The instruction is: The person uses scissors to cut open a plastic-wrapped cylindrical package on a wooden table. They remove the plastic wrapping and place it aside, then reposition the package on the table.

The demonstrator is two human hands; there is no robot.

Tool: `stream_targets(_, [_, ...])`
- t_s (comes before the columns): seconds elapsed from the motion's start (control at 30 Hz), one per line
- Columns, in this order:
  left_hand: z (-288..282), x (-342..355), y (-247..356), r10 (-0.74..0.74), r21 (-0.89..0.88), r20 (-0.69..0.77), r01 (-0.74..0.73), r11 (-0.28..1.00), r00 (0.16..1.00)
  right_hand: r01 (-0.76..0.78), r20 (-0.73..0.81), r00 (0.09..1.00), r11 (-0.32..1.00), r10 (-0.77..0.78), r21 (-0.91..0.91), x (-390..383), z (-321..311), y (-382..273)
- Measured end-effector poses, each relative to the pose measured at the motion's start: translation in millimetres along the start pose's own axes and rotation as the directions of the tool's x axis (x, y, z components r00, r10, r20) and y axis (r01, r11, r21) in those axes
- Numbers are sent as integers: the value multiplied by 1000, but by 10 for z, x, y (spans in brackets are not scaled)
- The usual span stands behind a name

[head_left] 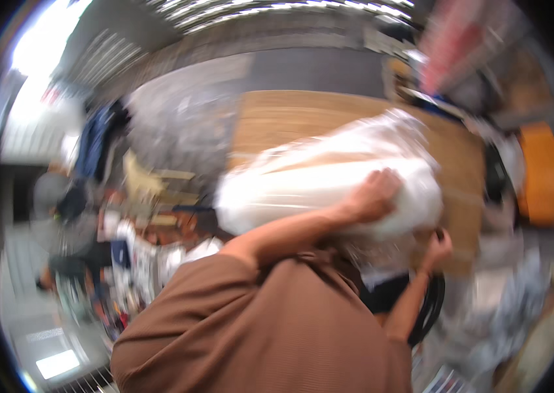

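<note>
A large white bundle in clear plastic wrapping lies across the brown tabletop in front of me. My left hand reaches over the bundle's right part, its fingers bent against the plastic. Motion blur hides the fingertips. Lower and to the right, my right hand is closed near the table's front edge, beside the bundle's right end. Something small and dark shows at its fingers, too blurred to name. Loose clear plastic hangs between the bundle and my body.
An orange chair back stands to the right of the table. Crumpled pale plastic lies at the lower right. Beyond the table's left end is a cluttered area with tan pieces, and a person is farther left.
</note>
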State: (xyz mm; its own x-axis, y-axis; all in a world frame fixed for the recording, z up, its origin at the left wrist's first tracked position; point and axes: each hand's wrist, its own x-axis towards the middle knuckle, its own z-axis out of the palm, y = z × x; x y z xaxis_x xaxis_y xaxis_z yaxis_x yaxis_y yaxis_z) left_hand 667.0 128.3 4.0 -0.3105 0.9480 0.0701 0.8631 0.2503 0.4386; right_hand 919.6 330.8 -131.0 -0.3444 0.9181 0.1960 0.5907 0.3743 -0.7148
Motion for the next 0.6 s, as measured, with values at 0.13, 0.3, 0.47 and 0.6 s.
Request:
stream_targets(0.13, [68,-23,65,8,-9,-35,-8,1000,999,143,-37,988,985,-147,-99,134,-173,904])
stream_targets(0.3, [20,-464,-165,-222,-15,-41,221,975,974,228,163,971,882,-175,-412,255,-251,565])
stream_targets(0.47, [-142,-870,-412,-365,-53,-97,361,931,926,368,253,926,822,-281,-434,314,-357,546])
stream_targets(0.6, [-272,-1127,-559,-416,-45,-182,415,909,891,372,305,919,801,-249,-468,387,-416,549])
